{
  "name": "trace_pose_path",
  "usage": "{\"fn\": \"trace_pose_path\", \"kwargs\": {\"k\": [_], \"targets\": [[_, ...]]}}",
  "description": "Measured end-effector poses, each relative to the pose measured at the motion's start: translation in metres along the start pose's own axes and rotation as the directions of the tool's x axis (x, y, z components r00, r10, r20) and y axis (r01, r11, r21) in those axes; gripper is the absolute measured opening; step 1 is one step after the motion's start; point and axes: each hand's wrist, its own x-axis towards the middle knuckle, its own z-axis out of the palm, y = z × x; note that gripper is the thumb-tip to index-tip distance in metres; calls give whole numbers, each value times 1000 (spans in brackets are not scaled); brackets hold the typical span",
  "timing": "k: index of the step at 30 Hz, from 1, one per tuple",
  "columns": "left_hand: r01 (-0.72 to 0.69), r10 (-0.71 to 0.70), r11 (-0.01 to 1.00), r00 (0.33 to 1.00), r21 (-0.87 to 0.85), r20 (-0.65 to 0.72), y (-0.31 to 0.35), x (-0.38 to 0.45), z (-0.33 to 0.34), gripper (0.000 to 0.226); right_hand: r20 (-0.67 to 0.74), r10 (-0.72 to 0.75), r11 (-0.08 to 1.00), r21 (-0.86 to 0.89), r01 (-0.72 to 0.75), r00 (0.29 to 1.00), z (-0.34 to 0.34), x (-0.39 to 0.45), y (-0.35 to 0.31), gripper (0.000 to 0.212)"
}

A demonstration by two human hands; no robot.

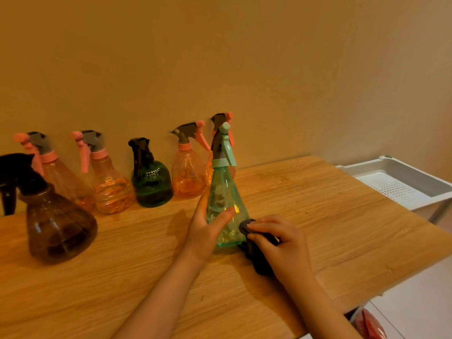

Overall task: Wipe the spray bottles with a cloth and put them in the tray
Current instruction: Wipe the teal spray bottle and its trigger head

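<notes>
Wiping is the step in hand: our left hand (pixel 208 226) wraps the teal spray bottle (pixel 226 204) upright on the table (pixel 318 216), while just right of it our right hand (pixel 281 243) grips the dark cloth (pixel 247 226) against its base. Next, we judge, comes a lift to the white tray (pixel 401 182), far right of both hands, seemingly holding nothing yet.

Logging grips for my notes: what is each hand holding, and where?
Left hand holds the teal spray bottle around its lower body; right hand grips the dark cloth, bunched against the bottle's base.
</notes>
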Motion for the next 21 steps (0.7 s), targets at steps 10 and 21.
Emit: {"fn": "trace_pose_path", "kwargs": {"k": [10, 21], "targets": [[95, -100, 984, 995, -151, -26, 1, 2, -2, 43, 50, -128, 988, -79, 132, 990, 3, -3, 2, 14], [22, -22, 999, 999, 26, 34, 4, -2, -2, 48, -19, -124, 984, -135, 120, 992, 2, -2, 3, 16]]}}
